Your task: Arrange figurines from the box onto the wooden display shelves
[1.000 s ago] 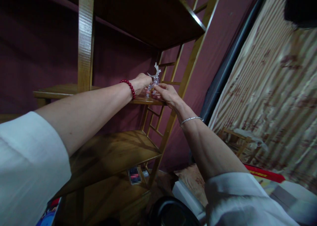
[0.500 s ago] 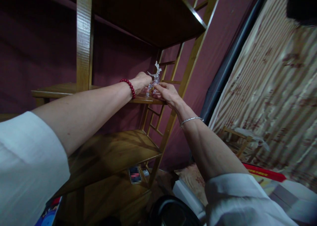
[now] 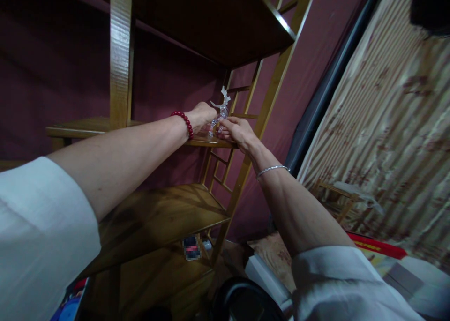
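I see the figurine (image 3: pixel 224 111) on the upper shelf (image 3: pixel 207 142), by its front edge near the right end, between left hand (image 3: pixel 203 115) and right hand (image 3: pixel 239 130). Lower shelf (image 3: pixel 165 208) beneath. Pixelated item (image 3: pixel 191 248) on bottom shelf (image 3: pixel 154 269), right end.

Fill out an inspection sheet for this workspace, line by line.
Surface: wooden shelf board, glossy.
Job's things: clear antlered figurine, upright at the board's front edge.
Clutter: blurred dark item on a lower board; red-edged box at lower right.
Hands: right hand grips the figurine's body; left hand is beside it, grip partly hidden.
Cables: nothing seen.
Surroundings: purple wall behind; patterned curtain at right.
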A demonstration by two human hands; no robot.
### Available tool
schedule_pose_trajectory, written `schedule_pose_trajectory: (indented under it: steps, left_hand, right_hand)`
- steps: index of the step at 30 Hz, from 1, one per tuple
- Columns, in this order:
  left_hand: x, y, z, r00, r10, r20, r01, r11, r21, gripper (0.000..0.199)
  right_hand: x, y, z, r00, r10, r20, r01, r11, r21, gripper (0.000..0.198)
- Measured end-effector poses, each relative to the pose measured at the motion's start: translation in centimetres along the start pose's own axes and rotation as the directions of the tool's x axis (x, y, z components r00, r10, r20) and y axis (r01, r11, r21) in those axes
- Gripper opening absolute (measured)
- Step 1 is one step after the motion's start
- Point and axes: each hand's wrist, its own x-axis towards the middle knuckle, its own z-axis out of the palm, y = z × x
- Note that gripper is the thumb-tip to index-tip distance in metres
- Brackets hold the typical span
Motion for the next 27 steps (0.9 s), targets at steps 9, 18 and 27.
schedule_pose_trajectory:
  steps: [9,18,27]
  left_hand:
    - [-0.24,0.09,0.05,1.000,0.027,-0.016,-0.026,0.998,0.053,0.013]
    - [0.00,-0.01,0.02,0.999,0.027,-0.043,-0.023,0.995,0.101,0.014]
    - [-0.13,0.02,-0.03,0.999,0.034,-0.021,-0.031,0.991,0.132,0.011]
  right_hand:
    - [0.23,0.04,0.15,1.000,0.011,0.007,-0.011,1.000,-0.012,0.018]
    - [0.43,0.30,0.01,1.000,-0.023,0.002,0.023,0.999,-0.041,0.015]
    - [0.64,0.43,-0.07,1.000,-0.025,0.009,0.025,0.998,-0.049,0.019]
